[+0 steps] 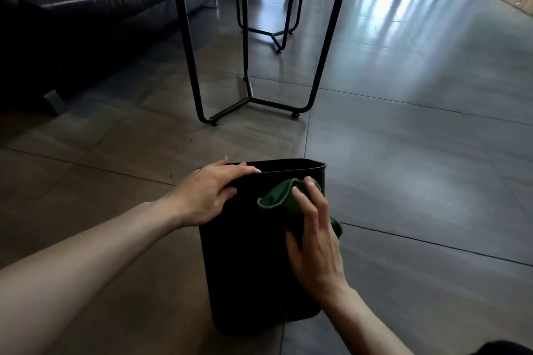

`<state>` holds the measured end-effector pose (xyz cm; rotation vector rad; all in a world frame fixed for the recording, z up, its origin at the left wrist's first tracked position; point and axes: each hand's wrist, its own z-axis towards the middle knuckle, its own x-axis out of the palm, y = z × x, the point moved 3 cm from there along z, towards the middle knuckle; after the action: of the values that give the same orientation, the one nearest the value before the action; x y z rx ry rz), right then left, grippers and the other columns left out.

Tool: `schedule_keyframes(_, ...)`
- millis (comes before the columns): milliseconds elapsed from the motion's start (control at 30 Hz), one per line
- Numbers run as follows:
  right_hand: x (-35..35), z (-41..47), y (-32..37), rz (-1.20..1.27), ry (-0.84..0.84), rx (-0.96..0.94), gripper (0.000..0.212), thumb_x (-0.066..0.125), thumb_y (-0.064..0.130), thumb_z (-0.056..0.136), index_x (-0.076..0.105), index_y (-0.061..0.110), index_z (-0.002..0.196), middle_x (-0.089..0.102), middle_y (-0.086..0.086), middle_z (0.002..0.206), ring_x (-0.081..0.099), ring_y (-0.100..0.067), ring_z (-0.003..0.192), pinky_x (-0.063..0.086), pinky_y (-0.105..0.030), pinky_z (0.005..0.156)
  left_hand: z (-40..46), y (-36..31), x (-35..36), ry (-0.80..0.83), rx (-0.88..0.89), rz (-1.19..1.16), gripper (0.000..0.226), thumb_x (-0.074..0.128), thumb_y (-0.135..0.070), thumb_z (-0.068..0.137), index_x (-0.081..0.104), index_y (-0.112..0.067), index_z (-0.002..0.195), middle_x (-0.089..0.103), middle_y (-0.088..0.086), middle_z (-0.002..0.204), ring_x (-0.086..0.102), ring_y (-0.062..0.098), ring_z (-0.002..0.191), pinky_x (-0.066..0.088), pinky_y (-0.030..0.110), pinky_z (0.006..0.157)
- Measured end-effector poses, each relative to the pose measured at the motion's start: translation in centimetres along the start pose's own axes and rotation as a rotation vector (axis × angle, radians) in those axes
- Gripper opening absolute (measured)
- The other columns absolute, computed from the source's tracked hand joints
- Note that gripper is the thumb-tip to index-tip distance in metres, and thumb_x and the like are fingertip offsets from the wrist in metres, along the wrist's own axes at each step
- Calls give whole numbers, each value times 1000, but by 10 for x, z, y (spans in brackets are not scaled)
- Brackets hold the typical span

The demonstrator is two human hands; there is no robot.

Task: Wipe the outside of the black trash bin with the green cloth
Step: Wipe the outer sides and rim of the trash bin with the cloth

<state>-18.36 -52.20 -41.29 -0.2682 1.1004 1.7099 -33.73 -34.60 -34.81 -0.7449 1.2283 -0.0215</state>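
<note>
Two bare forearms enter from the lower edge. The right hand [313,242] presses the green cloth [284,196] flat against the near wall of the black trash bin [245,268], fingers spread over the fabric, thumb curled at the cloth's lower edge; part of the cloth shows past the hand on the right. The left hand [207,194] clasps the bin's upper left rim, fingers over the edge, thumb on the outer wall. The bin stands upright on the tiled floor [418,181]; its interior is too dark to read. Beyond it stands a black metal-legged table [251,66]. A dark leather sofa [86,8] lies at far left.
</note>
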Motion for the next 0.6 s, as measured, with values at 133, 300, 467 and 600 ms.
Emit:
schedule_keyframes(133,20,-14,11,-75,77,-85,67,77,12,89,50,7,150,36,-11,164,22,-28,158,40,-58,115,1,-1,1,16,-1,-8,60,54,0,96,49,-39,142,50,-25,140,28,-18,135,11,14,121)
schedule_keyframes(300,38,-78,5,-398,426,-741,43,52,22,108,50,26,151,36,-7,165,24,-31,156,39,-50,118,2,-2,2,33,7,-9,60,53,0,96,49,-37,143,53,-17,146,32,-8,142,16,25,125)
schedule_keyframes(467,5,-38,-15,-397,253,-511,49,62,22,101,54,27,149,38,-7,164,30,-34,154,40,-57,116,4,-5,3,48,-9,0,60,52,0,96,48,-36,144,53,-13,148,35,2,146,18,34,125)
schedule_keyframes(600,0,1,-10,-322,73,-218,53,64,21,100,51,23,152,37,-12,165,24,-35,156,35,-59,119,4,-6,4,43,-2,19,59,52,-2,97,47,-36,145,52,-9,150,34,5,147,20,36,125)
